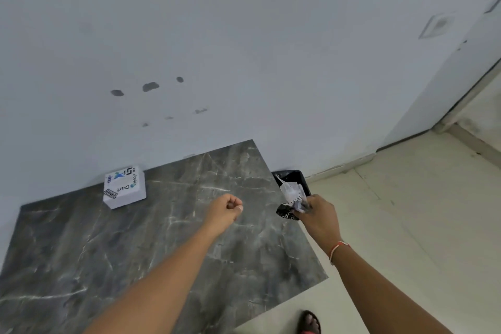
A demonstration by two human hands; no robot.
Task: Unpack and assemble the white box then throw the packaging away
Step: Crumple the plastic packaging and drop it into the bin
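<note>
Our right hand [317, 214]: fingers clenched on crumpled clear-and-black plastic packaging [291, 199], black bin [294, 175] just beyond them. Left hand [225, 210]: fingers curled into an empty fist above the grey marble counter [189, 238]. White stickered cardboard box [124, 187] sits far left of both, against the wall.

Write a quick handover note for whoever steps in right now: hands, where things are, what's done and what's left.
Left hand: closed in a loose fist above the grey marble table, holding nothing visible.
Right hand: fingers gripping crumpled clear and black plastic packaging beside the black bin.
Sticker-covered white box: assembled, on the table by the wall.
Left: drop the packaging into the bin.
</note>
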